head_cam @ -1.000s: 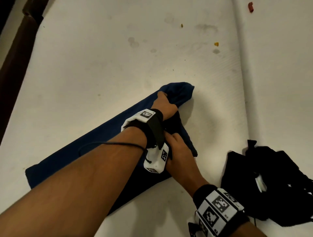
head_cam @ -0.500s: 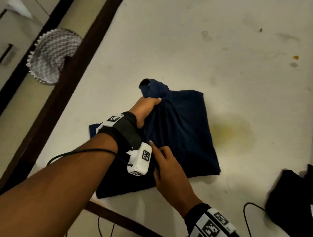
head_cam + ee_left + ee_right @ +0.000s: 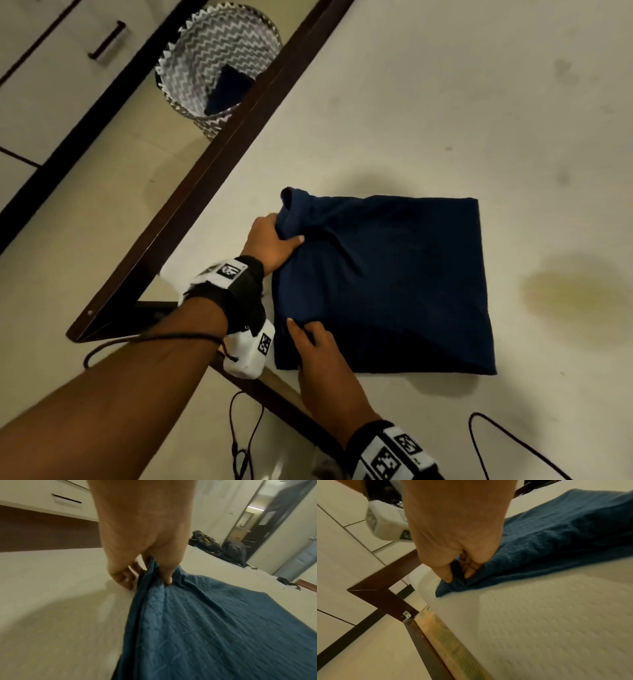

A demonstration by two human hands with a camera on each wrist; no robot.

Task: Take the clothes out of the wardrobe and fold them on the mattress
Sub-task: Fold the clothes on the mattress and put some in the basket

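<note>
A dark blue garment (image 3: 387, 281) lies folded into a rough square on the white mattress (image 3: 445, 113), close to its near left corner. My left hand (image 3: 274, 240) pinches the garment's far left corner, which stands bunched up; the left wrist view shows the thumb and fingers of this hand (image 3: 150, 573) closed on the blue cloth (image 3: 205, 622). My right hand (image 3: 308, 337) grips the near left corner of the garment. In the right wrist view this hand's fingers (image 3: 458, 570) pinch the cloth edge (image 3: 547, 536) against the mattress (image 3: 539, 615).
A dark wooden bed frame (image 3: 205, 164) runs along the mattress's left edge, its corner (image 3: 373, 592) just beside my hands. A zigzag-patterned basket (image 3: 215, 58) with dark cloth inside stands on the tiled floor. Black cables (image 3: 496, 442) trail near the front. Dark bags (image 3: 219, 547) lie at the mattress's far side.
The long blue garment has been folded over on itself into a square. Both hands, still holding it, have carried it towards the mattress's left corner. The black clothes have left the view.
</note>
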